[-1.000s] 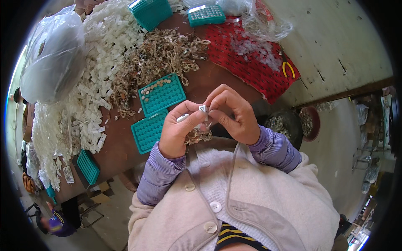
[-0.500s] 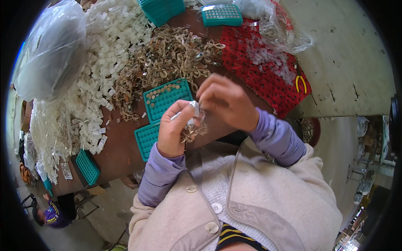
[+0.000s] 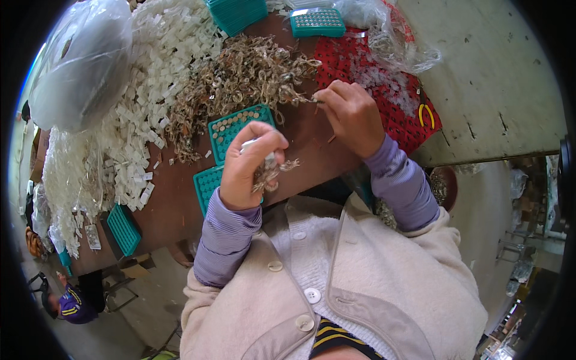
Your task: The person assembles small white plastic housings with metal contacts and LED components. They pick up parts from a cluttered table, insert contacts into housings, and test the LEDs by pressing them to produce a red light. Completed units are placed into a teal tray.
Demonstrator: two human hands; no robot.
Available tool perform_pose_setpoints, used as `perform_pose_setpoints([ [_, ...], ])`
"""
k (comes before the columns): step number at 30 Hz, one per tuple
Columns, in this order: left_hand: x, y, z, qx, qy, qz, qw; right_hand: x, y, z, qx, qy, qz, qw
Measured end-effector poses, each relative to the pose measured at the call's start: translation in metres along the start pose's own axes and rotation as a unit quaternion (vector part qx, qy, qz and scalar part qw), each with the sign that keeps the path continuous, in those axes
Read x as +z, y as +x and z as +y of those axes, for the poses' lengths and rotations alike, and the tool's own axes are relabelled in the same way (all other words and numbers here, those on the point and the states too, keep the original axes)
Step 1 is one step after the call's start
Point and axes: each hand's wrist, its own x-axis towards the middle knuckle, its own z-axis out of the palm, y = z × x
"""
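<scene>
My left hand (image 3: 246,174) is closed around a bunch of tangled, clear-brown strands (image 3: 267,173), with a small white piece showing by the thumb. Across from it, my right hand (image 3: 355,117) pinches its fingertips together at the right edge of a heap of similar looped strands (image 3: 240,78). Whatever lies between those fingertips is too small to make out. Partly behind my left hand is a teal tray (image 3: 217,144) of small cups; round tan discs fill some of its upper cups. A second teal tray (image 3: 204,189) lies nearer me, partly covered by the left wrist.
White tags (image 3: 141,114) are heaped at the left beside a big plastic bag (image 3: 78,72). Stacked teal trays (image 3: 237,15) and a filled tray (image 3: 317,23) stand at the back. Yellow-handled pliers (image 3: 426,116) lie on red cloth (image 3: 384,114). Another person (image 3: 78,306) is at lower left.
My right hand has left the left hand and moved right and away to the heap's edge. The left hand has shifted slightly, still holding the strands.
</scene>
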Motion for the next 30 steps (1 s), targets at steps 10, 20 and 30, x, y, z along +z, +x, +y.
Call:
perform_pose_setpoints([
  [10,-0.006,-0.016,-0.010,0.199,0.308,0.155,0.918,0.010,-0.005,-0.082,-0.075,0.302,0.014,0.950],
  [20,-0.013,-0.026,0.003,0.192,0.256,0.217,0.922,0.042,0.016,-0.059,0.093,0.480,-0.121,0.864],
  [30,-0.021,-0.027,-0.006,0.178,0.314,0.206,0.909,0.030,0.016,-0.086,-0.075,0.163,0.024,0.984],
])
